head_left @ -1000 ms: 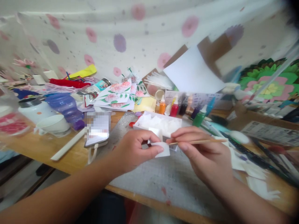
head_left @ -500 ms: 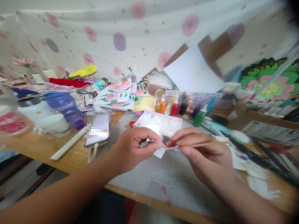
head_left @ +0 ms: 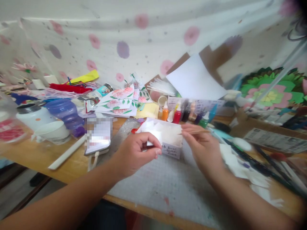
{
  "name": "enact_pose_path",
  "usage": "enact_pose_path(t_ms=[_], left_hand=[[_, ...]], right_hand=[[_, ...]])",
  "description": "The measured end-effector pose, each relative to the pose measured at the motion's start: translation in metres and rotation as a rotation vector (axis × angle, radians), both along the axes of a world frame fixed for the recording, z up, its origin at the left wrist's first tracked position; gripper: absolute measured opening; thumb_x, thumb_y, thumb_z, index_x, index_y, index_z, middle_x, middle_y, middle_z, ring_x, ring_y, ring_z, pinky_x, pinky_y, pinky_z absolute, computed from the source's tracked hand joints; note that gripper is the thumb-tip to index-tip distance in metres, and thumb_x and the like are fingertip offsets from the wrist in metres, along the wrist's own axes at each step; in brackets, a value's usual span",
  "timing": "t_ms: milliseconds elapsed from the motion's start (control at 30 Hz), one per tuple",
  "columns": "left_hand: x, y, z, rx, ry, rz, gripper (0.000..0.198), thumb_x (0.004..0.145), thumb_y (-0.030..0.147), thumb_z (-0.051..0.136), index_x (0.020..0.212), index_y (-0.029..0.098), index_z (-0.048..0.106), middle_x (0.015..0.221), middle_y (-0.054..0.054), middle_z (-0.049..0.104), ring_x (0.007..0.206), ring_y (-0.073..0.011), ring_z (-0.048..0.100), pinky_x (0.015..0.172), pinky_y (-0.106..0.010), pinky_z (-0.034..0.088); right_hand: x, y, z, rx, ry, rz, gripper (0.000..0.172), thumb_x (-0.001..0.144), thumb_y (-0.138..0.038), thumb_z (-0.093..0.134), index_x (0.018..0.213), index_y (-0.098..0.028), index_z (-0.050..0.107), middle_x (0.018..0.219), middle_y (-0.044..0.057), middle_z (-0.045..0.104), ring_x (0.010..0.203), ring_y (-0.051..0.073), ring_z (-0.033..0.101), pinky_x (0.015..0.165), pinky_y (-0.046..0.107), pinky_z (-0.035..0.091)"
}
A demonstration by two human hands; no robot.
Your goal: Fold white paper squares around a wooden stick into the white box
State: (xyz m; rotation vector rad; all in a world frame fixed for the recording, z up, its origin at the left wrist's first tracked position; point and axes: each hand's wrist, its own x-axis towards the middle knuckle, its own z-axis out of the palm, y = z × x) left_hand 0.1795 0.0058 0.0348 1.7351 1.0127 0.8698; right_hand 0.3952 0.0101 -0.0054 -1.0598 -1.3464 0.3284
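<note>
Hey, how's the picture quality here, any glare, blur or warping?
Head view throughout: glare whitens part of the grey rectangular phone; near the right edge, the layered pink and green paper flower looks smeared; writing on the white rectangular box is too soft to read.

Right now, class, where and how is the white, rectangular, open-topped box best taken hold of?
Probably by the front wall of the box, pinched from the near side, thumb outside, fingers inside: that handwritten wall faces this way, and the open top leaves its upper edge reachable.
</note>
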Motion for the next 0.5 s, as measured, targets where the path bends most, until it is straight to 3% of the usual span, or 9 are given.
enact_pose_path(t_ms=[67, 167, 300, 500], left_hand=[[0.001, -0.001, 0.001, -0.026, -0.044, -0.041, 0.006, 0.075, 0.021, 0.066, 0.074, 0.017, 0.061, 0.069, 0.0, 0.065, 0.062, -0.0119, 0.058, 0.06, -0.024, 0.045], [0.003, -0.003, 0.001, -0.066, -0.104, -0.107, 0.009, 0.076, 0.019, 0.066, 0.074, 0.017, 0.057, 0.068, 0.0, 0.063, 0.064, -0.012, 0.058, 0.06, -0.024, 0.046], [0.003, -0.005, -0.002, -0.094, -0.118, -0.163, 0.018, 0.077, 0.02, 0.066, 0.081, 0.019, 0.049, 0.07, 0.0, 0.066, 0.063, -0.0124, 0.059, 0.059, -0.025, 0.045], [0.005, -0.009, -0.001, -0.149, -0.196, -0.249, 0.022, 0.079, 0.012, 0.064, 0.087, 0.02, 0.045, 0.072, 0.002, 0.067, 0.065, -0.0107, 0.061, 0.063, -0.024, 0.047]], right_hand=[[0.0, -0.002, 0.002, 0.039, 0.037, 0.028, 0.005, 0.081, -0.021, 0.071, 0.078, -0.024, 0.074, 0.096, 0.005, 0.075, 0.098, 0.023, 0.069, 0.094, 0.047, 0.053], [-0.004, -0.016, 0.013, 0.146, 0.069, 0.243, 0.013, 0.085, -0.014, 0.067, 0.084, -0.025, 0.074, 0.095, 0.002, 0.074, 0.104, 0.02, 0.067, 0.095, 0.04, 0.052], [-0.011, -0.035, 0.028, 0.199, -0.035, 0.445, 0.022, 0.082, -0.007, 0.068, 0.093, -0.025, 0.075, 0.101, 0.003, 0.075, 0.097, 0.017, 0.07, 0.087, 0.032, 0.057], [-0.015, -0.036, 0.031, 0.174, -0.058, 0.481, 0.021, 0.082, -0.007, 0.068, 0.091, -0.024, 0.077, 0.087, 0.004, 0.078, 0.087, 0.02, 0.074, 0.078, 0.035, 0.061]])
